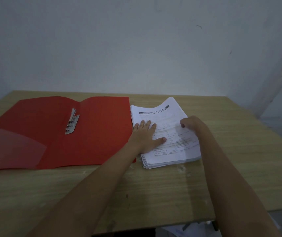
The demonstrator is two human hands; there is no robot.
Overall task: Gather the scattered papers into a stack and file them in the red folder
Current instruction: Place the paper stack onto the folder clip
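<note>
I find the stack of papers (171,155) lying on the wooden surface (154,194), right of centre. Its left edge sits against the right edge of the red folder (102,132); whether it slightly overlaps that edge I cannot tell.

The red folder lies opened flat to the left of the stack. A metal fastener (71,123) runs beside its central fold, and a translucent pocket (12,147) covers the near left corner.

Left grip (145,135): it lies flat, palm down, on the left half of the stack. The fingers are straight and spread, pointing away from me, and the thumb is stretched out to the right across the print.

Right grip (192,124): it sits at the right side of the stack, further back than the left, with fingers curled downward onto the top sheet (155,112). I cannot tell whether they pinch the sheet or only rest on it. The far end of that sheet curves upward, off the pages beneath.

The stack is uneven, with sheet edges fanned out at its near side. Both grips are on the stack, and neither touches the folder.

A plain pale wall (136,48) stands behind the surface.
</note>
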